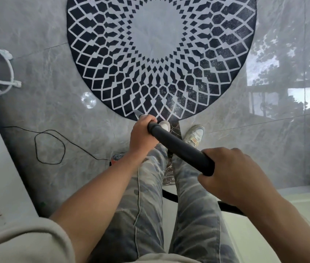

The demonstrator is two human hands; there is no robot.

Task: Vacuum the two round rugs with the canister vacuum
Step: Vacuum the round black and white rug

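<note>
At the near edge of the round rug (161, 54), on my feed, the left hand (142, 133) is clamped round the far end of the black wand (180, 147), fingers curled over the top of it. Just beyond those fingers a pale nozzle tip (137, 113) rests on the rug's dark border. The right hand (234, 173) is wrapped round the wand's near end, well back from the rug, so the wand slants from lower right up to the rim. Both grips are closed on the tube.

The rug lies flat on glossy grey floor tiles (55, 73). It is dark with a white lattice pattern and a plain pale centre, and its far edge runs out of view. Pale specks show on the dark patches toward its near right side.

Two light shoes (195, 134) stand just short of the rug's near edge, one partly hidden under the wand, with a dark marbled strip (175, 126) between them. Near of the rug and to its left, a thin black cord (49, 147) lies in a loose loop on the tiles and runs toward a red object (116, 158), mostly hidden by the left forearm. I cannot tell what it is. A black hose (169, 195) curves behind the camouflage trousers (150, 196), well back from the rug. Left of the rug stands a white chair base (2, 71), apart from the rim. Right of the rug the tiles mirror a window and trees (283, 82).
</note>
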